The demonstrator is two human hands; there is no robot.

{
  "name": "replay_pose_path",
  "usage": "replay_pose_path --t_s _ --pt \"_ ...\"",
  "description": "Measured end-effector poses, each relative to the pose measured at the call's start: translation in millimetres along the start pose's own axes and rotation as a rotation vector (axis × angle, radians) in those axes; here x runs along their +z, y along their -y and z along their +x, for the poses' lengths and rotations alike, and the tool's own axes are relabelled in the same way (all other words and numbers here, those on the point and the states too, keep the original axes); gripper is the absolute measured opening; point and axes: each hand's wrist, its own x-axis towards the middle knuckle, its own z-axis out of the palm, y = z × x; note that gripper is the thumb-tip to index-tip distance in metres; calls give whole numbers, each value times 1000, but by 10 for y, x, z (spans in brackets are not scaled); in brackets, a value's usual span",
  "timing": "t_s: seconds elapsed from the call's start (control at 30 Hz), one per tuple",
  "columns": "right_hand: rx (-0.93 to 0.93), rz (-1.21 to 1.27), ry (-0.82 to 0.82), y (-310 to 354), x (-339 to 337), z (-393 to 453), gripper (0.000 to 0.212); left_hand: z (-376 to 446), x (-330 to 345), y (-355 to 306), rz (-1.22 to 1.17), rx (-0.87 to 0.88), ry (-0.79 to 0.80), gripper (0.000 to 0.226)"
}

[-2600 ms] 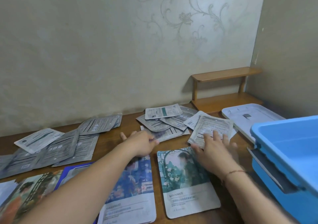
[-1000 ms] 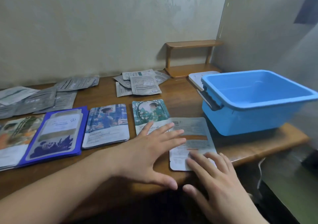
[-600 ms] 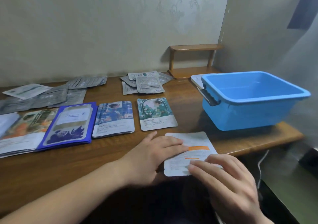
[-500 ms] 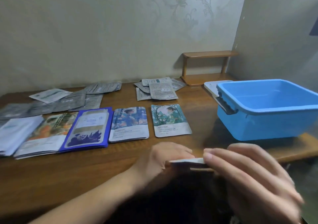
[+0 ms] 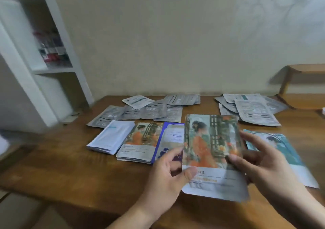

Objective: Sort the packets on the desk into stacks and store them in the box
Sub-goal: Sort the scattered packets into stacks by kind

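Both hands hold one packet with an orange-robed figure (image 5: 212,146) above the wooden desk (image 5: 70,167). My left hand (image 5: 168,177) pinches its lower left edge and my right hand (image 5: 258,165) grips its right edge. On the desk lie sorted stacks: a white stack (image 5: 112,136), an orange-figure stack (image 5: 140,142), a blue packet (image 5: 169,137) partly hidden behind the held one, and a teal packet (image 5: 288,151) at the right. Grey packets (image 5: 140,111) and a second grey heap (image 5: 253,110) lie near the wall. The blue box is out of view.
A white shelf unit (image 5: 35,70) with small bottles stands at the left of the desk. A low wooden riser (image 5: 302,87) sits at the back right against the wall. The desk's front edge runs along the bottom left.
The pale packet was pulled to the desk's front edge, lifted and turned over, showing its orange-figure side. My view swung left, so the blue box left the frame.
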Motion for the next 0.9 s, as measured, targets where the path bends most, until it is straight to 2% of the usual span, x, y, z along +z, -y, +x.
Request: replay_pose_path --t_s 0.1,0.23,0.37,0.47,0.57,0.63,0.7,0.77,0.8,0.9 --pt "-25 -42 75 74 442 459 66 51 -456 46 91 17 -188 67" --pt "-84 -222 137 52 1114 985 75 94 -1046 182 428 13 -314 60" --pt "-34 -333 151 -36 1616 1269 57 170 -1363 318 707 -46 -411 49" --pt "-8 -378 137 -117 1803 1390 48 211 -1513 426 944 57 -433 45" --pt "2 -478 202 -127 1837 1408 38 189 -1577 552 1099 178 -434 44" --pt "-47 -572 253 -87 1793 1363 32 183 -1593 604 1173 240 -448 42" --pt "-172 -760 229 -52 1739 1326 30 186 -1602 629 1227 257 -456 42" --pt "-353 -1010 147 -43 1709 1308 33 183 -1609 630 1260 238 -445 51" --pt "-445 -1057 143 -52 1714 1303 37 178 -1606 626 1275 229 -437 58" --pt "-527 -1115 376 -111 1779 1314 76 164 -1584 620 1321 232 -441 68"
